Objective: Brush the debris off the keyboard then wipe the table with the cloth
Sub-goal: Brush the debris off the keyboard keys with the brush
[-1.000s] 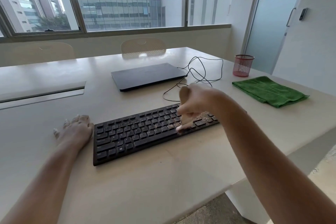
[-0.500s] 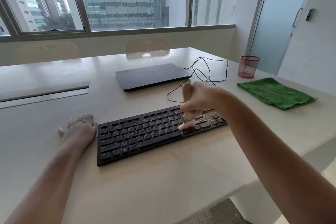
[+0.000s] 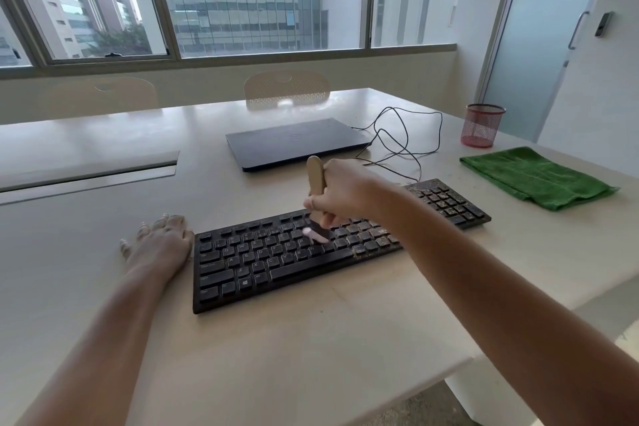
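Observation:
A black keyboard lies across the middle of the cream table. Brown debris covers its right-hand keys and number pad. My right hand grips a small brush with a wooden handle; its pale bristles touch the keys near the keyboard's middle. My left hand rests flat on the table, against the keyboard's left end. A folded green cloth lies on the table at the far right.
A closed dark laptop sits behind the keyboard, with a looped black cable to its right. A red mesh cup stands near the table's right corner. Two chairs stand behind the table, under the windows. The table edge runs close on the right.
My right hand has carried the brush leftward along the keys, from the right part toward the middle. My left hand stays put by the keyboard's left end. The camera has shifted a little.

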